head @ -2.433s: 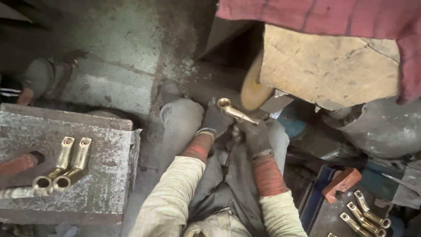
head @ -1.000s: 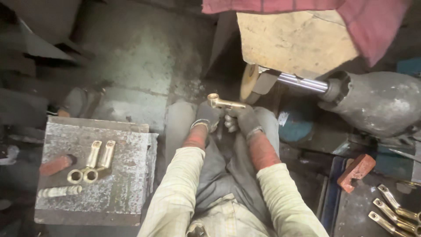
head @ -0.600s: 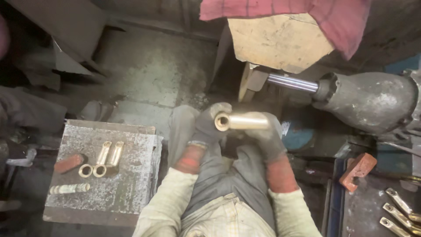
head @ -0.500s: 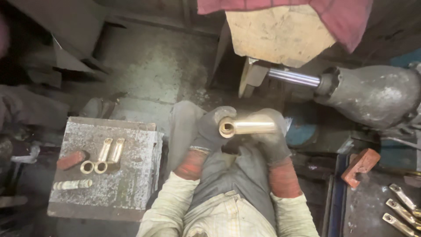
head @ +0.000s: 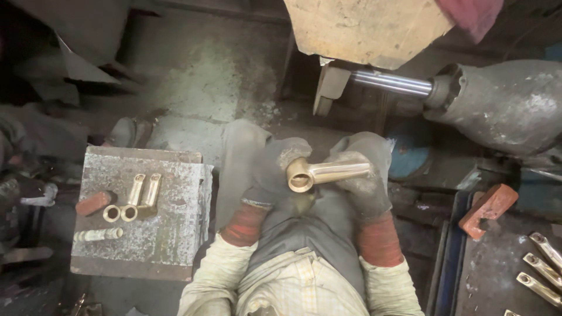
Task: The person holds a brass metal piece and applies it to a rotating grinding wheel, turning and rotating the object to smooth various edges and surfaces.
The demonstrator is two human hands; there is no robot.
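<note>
- Your gloved left hand (head: 275,169) and gloved right hand (head: 363,178) both grip one brass fitting (head: 325,174) over your lap, ring end facing you.
- At your left, two more brass pieces (head: 137,198) lie on a grey block (head: 175,234).
- Beyond your hands sits the buffing wheel (head: 366,29) on its shaft (head: 392,83).

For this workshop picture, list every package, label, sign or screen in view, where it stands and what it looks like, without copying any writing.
None: no package, label, sign or screen shows. In view are only gloved hands holding a brass fitting, two more brass fittings on a grey block, and a buffing motor.
</note>
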